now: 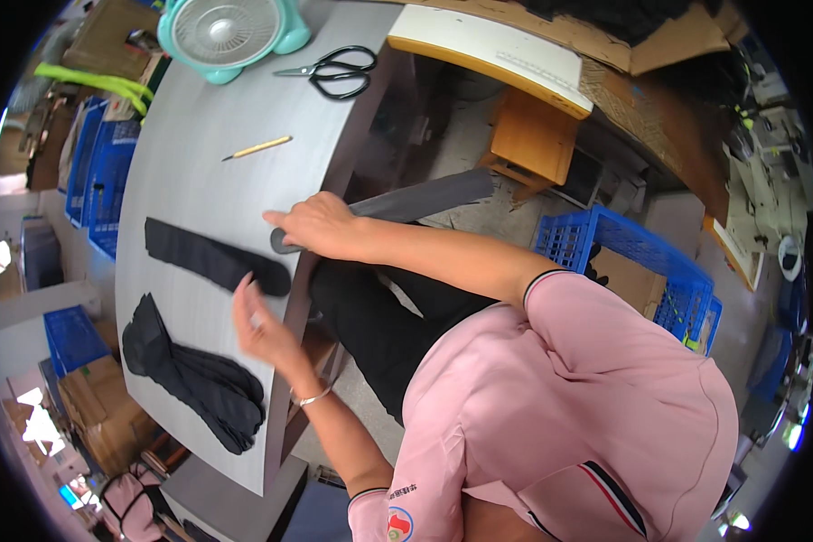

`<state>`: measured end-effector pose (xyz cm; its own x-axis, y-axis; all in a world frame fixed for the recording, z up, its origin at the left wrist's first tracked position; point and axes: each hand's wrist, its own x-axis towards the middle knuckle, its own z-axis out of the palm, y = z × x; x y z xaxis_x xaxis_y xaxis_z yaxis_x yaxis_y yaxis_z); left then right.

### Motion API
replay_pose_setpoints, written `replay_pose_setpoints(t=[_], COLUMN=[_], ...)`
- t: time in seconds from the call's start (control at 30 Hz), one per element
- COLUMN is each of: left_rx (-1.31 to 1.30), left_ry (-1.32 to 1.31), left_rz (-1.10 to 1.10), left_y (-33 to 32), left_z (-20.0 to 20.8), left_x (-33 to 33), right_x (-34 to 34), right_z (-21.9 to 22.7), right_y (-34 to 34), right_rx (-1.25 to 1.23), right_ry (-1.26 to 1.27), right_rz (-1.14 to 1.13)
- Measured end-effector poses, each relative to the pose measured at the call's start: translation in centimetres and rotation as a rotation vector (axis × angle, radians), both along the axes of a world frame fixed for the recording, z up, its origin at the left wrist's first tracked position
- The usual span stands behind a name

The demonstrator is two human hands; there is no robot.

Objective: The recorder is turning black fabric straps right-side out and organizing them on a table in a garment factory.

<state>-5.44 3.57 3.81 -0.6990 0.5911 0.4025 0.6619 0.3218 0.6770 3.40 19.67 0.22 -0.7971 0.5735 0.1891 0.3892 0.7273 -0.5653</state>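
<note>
My right hand (321,224) is closed around a long, flat grey strip (425,197) near its rounded end, at the table's edge. The strip's other end reaches out to the right over the floor. My left hand (264,325), slightly blurred, has its fingers apart and holds nothing. Its fingertips come close to a flat black sock (210,256) lying on the grey table (185,163); whether they touch it I cannot tell. Nearer the left front of the table lies a loose bunch of black socks (194,379).
Farther up the table lie a thin yellow brush or pen (260,148), black-handled scissors (339,74) and a turquoise fan (230,34). A blue plastic crate (686,280) stands on the floor at right, near a wooden stool (533,135). Cardboard boxes (104,406) sit at left.
</note>
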Motion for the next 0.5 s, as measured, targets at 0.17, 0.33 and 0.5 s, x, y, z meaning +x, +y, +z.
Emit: replay_pose_setpoints(t=[0.17,0.33,0.5], left_rx=[-0.064,-0.01,-0.011], left_ry=[0.138,-0.017,-0.127], left_rz=[-0.222,-0.002,0.257], left_y=[1.2,-3.4,-8.3], left_z=[-5.1,-5.2,-4.5], left_x=[2.3,-0.4,-7.7], right_x=[2.6,4.9,4.5], right_z=[-1.2,-0.6,0.1], right_y=[-0.4,0.4,0.2], right_rx=[0.138,0.073,0.18], right_ry=[0.166,0.178,0.072], right_rz=[-0.047,0.108,0.16])
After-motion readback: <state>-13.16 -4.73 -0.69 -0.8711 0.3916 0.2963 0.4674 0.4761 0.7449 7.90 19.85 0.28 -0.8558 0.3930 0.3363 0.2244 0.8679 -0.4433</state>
